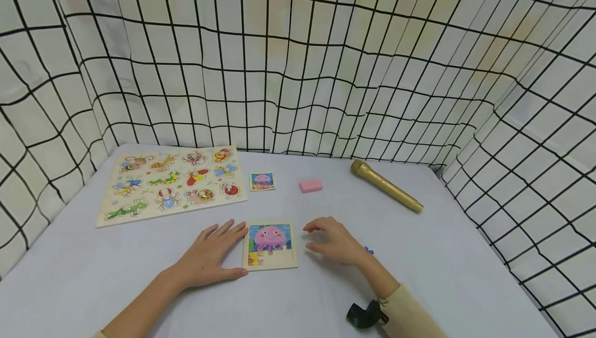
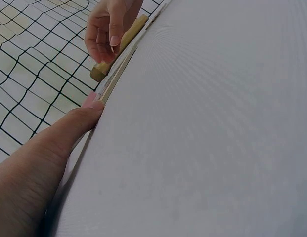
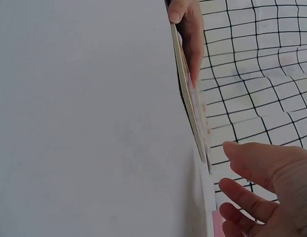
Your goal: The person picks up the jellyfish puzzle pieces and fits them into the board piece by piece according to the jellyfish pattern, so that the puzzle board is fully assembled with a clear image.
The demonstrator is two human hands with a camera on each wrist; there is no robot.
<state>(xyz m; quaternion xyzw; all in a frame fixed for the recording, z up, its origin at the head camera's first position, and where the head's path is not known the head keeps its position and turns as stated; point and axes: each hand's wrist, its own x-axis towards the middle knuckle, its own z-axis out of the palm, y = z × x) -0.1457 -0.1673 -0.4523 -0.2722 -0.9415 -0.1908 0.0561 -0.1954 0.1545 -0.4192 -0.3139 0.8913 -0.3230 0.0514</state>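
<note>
A square wooden jellyfish puzzle lies flat on the white table, with plain wood showing at its lower right. My left hand rests beside it, fingers spread, index fingertip and thumb touching the left edge. In the left wrist view the left thumb meets the board's edge. To the right of the puzzle hovers my right hand, fingers loosely bent and nothing between them, apart from the board. A small blue piece peeks out behind the right wrist, mostly hidden.
A large wooden insect puzzle board lies at the back left. Behind the jellyfish puzzle are a small jellyfish picture card and a pink block. A gold microphone-shaped stick lies back right. Black netting surrounds the table.
</note>
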